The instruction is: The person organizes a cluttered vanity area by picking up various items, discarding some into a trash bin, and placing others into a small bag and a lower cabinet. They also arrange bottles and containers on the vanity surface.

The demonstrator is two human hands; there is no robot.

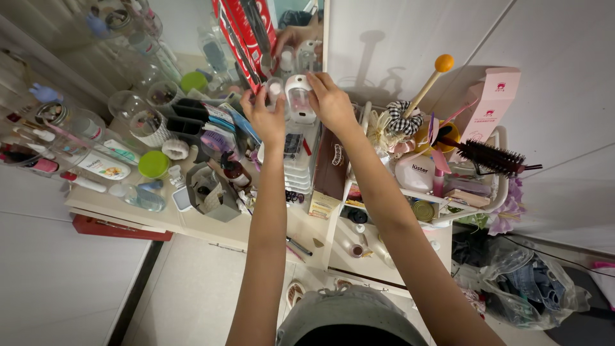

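Both my arms reach forward over a crowded dressing table. My left hand [264, 115] pinches a small clear bottle [275, 90] with a pale cap. Beside it, my right hand [330, 99] grips the side of a white, rounded pump bottle [298, 97]. Both bottles stand upright on top of a clear stacked drawer organiser [293, 168], close to the mirror [186, 38] at the back.
Jars, tubes and green-lidded pots [154, 164] crowd the left of the table. A brown box [330, 172] lies right of the organiser. A white wire rack [487, 198] holds a black hairbrush [493, 157], a pink box [490, 106] and an orange-tipped stick [430, 78]. Plastic bags [528, 285] lie on the floor.
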